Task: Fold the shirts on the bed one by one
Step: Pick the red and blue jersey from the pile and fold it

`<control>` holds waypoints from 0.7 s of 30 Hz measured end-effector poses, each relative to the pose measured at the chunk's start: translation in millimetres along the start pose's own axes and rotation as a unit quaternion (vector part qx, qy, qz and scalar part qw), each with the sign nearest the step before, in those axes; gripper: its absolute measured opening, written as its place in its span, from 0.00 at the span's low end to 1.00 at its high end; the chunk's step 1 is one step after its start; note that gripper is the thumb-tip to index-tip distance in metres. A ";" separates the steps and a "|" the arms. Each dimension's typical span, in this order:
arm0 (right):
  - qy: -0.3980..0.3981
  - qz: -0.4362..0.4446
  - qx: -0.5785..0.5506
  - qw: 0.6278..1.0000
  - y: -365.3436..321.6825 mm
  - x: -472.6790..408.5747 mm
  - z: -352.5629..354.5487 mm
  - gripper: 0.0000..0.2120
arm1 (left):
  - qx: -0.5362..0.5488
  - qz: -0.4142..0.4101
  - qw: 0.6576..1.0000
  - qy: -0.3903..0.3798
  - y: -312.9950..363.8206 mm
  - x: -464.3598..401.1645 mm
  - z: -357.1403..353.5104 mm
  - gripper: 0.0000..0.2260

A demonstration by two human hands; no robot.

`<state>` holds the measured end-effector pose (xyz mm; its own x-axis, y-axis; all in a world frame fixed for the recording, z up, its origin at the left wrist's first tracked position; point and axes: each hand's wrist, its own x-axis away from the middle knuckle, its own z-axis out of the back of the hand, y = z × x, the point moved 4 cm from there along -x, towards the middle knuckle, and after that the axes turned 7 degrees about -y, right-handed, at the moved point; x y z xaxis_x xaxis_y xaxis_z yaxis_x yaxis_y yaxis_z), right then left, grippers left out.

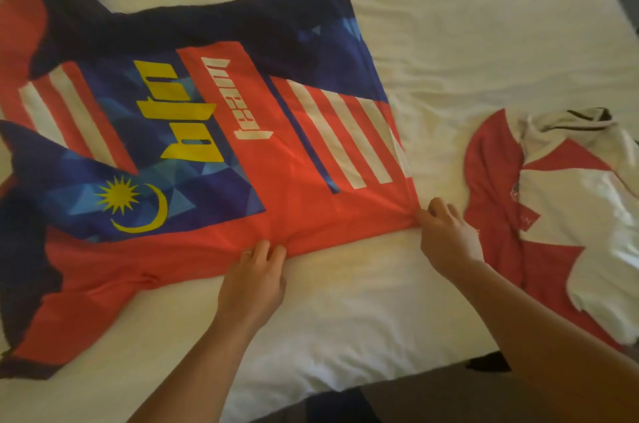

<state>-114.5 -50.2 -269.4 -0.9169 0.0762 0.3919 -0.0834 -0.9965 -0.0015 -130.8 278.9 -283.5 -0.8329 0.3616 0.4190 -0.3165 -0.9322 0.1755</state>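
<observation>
Jersey (193, 132), centre-left: left hand (254, 279) and right hand (446, 232) pinched its near side edge, fingers bunched on cloth. Best lifted evenly, kept taut, folded inward.

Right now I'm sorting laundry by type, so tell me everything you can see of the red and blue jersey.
The red and blue jersey lies spread flat on the white bed, unfolded. Smooth, sporty-looking fabric with white stripes, yellow "btn", white "team", and a yellow moon and star. The left hand pinches its near edge; the right hand pinches its near corner.
</observation>
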 end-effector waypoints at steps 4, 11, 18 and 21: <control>-0.058 -0.110 -0.021 0.992 -8.8 5.1 -1.0 0.11 | 0.107 0.027 0.994 0.006 -12.9 13.5 3.1 0.18; 0.035 -0.142 -0.269 0.952 -146.7 56.3 -15.6 0.09 | 0.200 0.186 0.923 0.270 -131.7 83.4 24.7 0.14; -0.159 -0.117 -0.451 0.870 -382.5 98.5 -41.4 0.10 | 0.266 0.503 0.806 0.164 -300.0 177.5 -2.9 0.20; -0.175 -0.156 -0.524 0.818 -453.5 99.4 -48.6 0.22 | 0.335 0.459 0.818 0.085 -329.8 187.5 -19.7 0.22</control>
<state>-186.8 410.9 -274.4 -0.6343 0.1247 0.7630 -0.7500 -0.3387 -0.5682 -191.6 653.9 -280.4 -0.6491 -0.5469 0.5288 0.7508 -0.5726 0.3294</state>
